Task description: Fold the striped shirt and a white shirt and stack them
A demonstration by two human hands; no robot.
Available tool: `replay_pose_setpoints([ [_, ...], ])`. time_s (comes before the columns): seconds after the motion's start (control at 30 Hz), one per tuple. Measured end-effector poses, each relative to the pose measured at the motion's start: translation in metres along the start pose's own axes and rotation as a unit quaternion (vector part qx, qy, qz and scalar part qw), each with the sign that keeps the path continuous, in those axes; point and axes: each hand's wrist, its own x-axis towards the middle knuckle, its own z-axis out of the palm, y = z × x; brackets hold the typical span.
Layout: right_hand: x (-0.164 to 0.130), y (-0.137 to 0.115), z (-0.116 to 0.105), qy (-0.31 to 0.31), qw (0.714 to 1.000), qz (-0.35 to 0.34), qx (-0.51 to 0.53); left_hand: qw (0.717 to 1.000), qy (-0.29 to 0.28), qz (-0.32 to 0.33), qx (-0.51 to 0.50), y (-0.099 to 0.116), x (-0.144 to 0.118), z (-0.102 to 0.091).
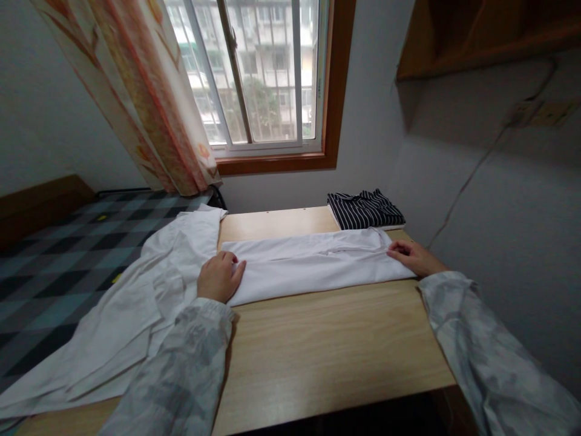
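A white cloth [313,266] lies folded in a long strip across the middle of the frame, on the wooden tabletop [327,345]. The left hand [220,277] sits on the left end of the strip. Its fingers are curled in, and the knuckles press down on the cloth. It does not pinch anything that I can see. The right hand [413,256] sits on the right end of the strip, at the middle right of the frame. Its fingers are stretched out and lie flat on the cloth edge. Both arms wear pale grey patterned sleeves [181,369] that reach in from the bottom of the frame. More white cloth [136,321] spreads in a loose, wrinkly heap at the lower left, hanging over the left end of the tabletop and touching the strip by the left hand. A folded dark shirt [365,209] with thin white stripes lies at the back of the tabletop, just above the right end of the strip, near the wall. A bed [59,254] with a blue and black checked cover fills the left side. A window [258,72] with a brown frame is at the top middle, and an orange and pink curtain [136,91] hangs at the upper left. A wooden shelf [490,36] is at the upper right.
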Motion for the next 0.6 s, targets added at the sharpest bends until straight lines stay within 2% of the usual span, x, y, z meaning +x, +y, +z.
replay_pose_setpoints([
  [0.2,-0.001,-0.008,0.0,0.021,0.991,-0.069,-0.115,1.0,0.014,0.001,-0.017,-0.002,0.0,0.005],
  [0.33,-0.003,-0.014,-0.001,0.024,0.983,-0.087,-0.16,0.999,0.025,0.007,-0.019,-0.002,-0.001,0.006],
  [0.47,-0.005,-0.023,0.001,0.083,0.969,-0.115,-0.202,0.997,0.057,0.026,-0.046,0.0,-0.001,0.005],
  [0.53,-0.006,-0.034,0.004,0.116,0.956,-0.15,-0.226,0.994,0.072,0.049,-0.072,0.002,-0.001,0.004],
  [0.6,-0.007,-0.047,0.011,0.123,0.943,-0.191,-0.244,0.988,0.076,0.086,-0.106,0.005,-0.002,0.004],
])
